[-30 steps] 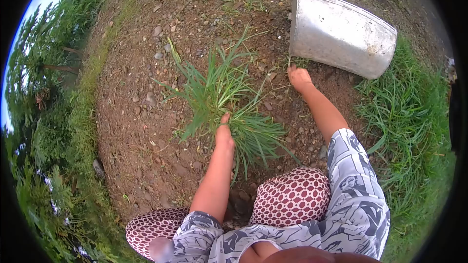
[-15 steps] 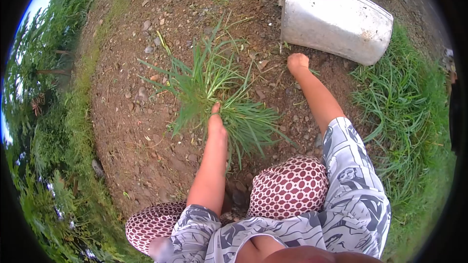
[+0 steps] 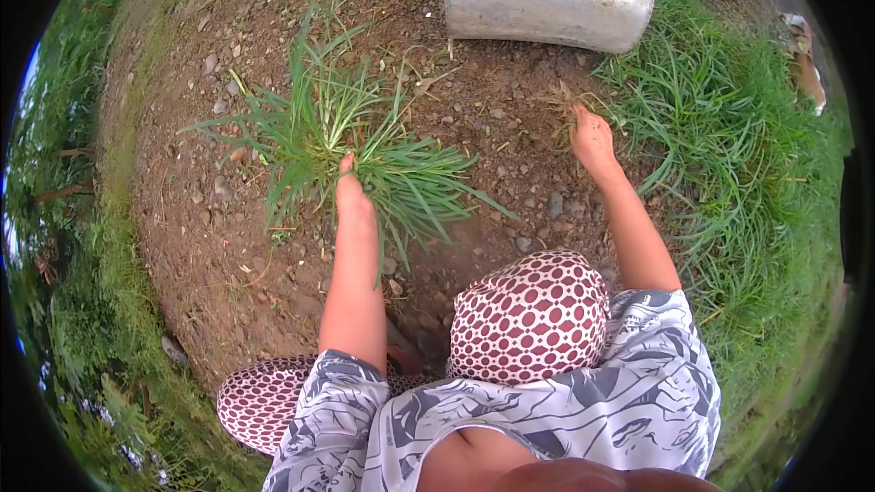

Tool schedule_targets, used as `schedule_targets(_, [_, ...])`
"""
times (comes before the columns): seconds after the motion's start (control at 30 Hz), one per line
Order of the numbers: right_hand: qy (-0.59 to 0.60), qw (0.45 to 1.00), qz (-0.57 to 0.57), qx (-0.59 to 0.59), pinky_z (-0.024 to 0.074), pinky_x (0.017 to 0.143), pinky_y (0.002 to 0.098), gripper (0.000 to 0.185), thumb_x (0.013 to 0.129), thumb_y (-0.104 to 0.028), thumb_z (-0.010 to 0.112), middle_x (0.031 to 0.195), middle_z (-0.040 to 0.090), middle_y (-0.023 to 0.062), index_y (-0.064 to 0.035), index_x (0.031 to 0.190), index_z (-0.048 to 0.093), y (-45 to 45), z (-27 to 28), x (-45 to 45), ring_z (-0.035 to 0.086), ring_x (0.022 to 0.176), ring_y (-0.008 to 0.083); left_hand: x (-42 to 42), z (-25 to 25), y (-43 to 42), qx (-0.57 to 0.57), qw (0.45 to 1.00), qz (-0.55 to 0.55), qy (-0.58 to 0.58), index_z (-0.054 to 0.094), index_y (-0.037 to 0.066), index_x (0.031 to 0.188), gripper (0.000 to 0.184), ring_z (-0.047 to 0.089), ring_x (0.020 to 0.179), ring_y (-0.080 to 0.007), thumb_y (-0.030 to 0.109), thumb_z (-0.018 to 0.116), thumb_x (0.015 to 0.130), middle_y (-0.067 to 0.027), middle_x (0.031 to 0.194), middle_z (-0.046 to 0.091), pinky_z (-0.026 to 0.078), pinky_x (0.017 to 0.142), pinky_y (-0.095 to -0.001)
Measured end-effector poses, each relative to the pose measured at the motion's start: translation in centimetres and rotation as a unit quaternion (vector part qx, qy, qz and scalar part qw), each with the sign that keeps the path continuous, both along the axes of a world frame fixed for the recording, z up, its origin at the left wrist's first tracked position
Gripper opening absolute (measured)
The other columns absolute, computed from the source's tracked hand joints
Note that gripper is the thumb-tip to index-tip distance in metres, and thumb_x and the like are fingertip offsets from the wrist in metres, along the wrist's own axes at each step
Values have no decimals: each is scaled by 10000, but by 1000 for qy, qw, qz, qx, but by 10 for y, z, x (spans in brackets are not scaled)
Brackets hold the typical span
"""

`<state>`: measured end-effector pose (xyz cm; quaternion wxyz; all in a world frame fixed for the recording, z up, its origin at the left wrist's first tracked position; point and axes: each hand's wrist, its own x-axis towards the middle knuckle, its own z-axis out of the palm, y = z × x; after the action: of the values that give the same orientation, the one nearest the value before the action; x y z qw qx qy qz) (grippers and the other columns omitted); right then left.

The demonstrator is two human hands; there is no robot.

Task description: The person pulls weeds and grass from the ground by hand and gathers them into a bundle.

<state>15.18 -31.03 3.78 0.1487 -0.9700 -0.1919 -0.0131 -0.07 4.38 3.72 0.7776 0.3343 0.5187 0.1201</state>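
My left hand [image 3: 349, 187] is closed round the base of a large bunch of long green grass [image 3: 415, 182], whose blades fan out on both sides over the soil. Part of the fingers is hidden among the blades. To the right, my right hand [image 3: 592, 141] is closed low over the bare ground. Thin brown roots [image 3: 563, 102] show at its fingertips, with a few green blades beside them, like a small tuft of grass. Beyond that hand a silvery metal bucket [image 3: 547, 0] lies on its side.
Thick standing grass [image 3: 729, 128] borders the right side, close to my right hand. Pebbly brown soil [image 3: 219, 246] spreads to the left, with small stones. My knee in patterned cloth [image 3: 533, 319] is below, between my arms. Green bushes [image 3: 64, 292] line the far left.
The view has shifted right, so the bucket and grass bunch appear farther left. My right hand has moved away from the bucket toward the standing grass; brown roots now show at its fingers.
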Motion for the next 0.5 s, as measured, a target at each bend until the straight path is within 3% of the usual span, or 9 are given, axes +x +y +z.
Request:
schedule_targets(0.1, [155, 944, 51, -287, 484, 721, 366, 236, 766, -108, 421, 847, 624, 160, -21, 896, 598, -23, -26, 7, 607, 828, 289, 8, -1, 3, 11, 1000, -6, -12, 555, 45, 988, 382, 571, 797, -249, 363, 558, 777, -101, 923, 597, 460, 751, -386])
schedule_targets(0.13, [130, 957, 45, -255, 493, 681, 372, 197, 754, -105, 447, 850, 629, 153, -29, 823, 615, -25, -31, 3, 618, 813, 255, 10, -1, 4, 21, 1000, -6, -23, 555, 45, 986, 381, 570, 796, -249, 361, 561, 775, -101, 921, 597, 459, 750, -386])
schedule_targets(0.23, [104, 967, 81, -220, 491, 673, 377, 188, 752, -107, 444, 843, 629, 149, -42, 803, 613, -12, -21, 5, 614, 806, 274, 6, 0, 6, 15, 1000, 3, -16, 556, 47, 979, 372, 569, 793, -247, 355, 569, 770, -99, 913, 596, 460, 743, -386])
schedule_targets(0.37, [173, 916, 302, -201, 470, 718, 377, 198, 782, -116, 425, 796, 617, 149, -31, 841, 594, 43, -16, -15, 594, 816, 304, 2, 3, 7, 6, 1000, -16, 0, 558, 52, 969, 361, 570, 777, -244, 350, 577, 766, -90, 894, 598, 463, 732, -377])
schedule_targets(0.43, [233, 884, 365, -180, 463, 729, 379, 254, 817, -109, 390, 771, 612, 149, -16, 990, 552, 80, -4, -33, 592, 807, 302, -5, 8, 4, 24, 1000, 0, 6, 560, 51, 964, 347, 574, 762, -244, 343, 565, 776, -90, 884, 602, 467, 722, -371])
schedule_targets(0.5, [178, 888, 404, -129, 457, 734, 384, 330, 839, -104, 362, 761, 612, 141, -13, 1140, 465, 104, -24, -39, 595, 790, 299, -11, 17, 1, 46, 999, 6, 25, 561, 48, 962, 343, 577, 757, -242, 341, 556, 782, -92, 882, 604, 469, 717, -369])
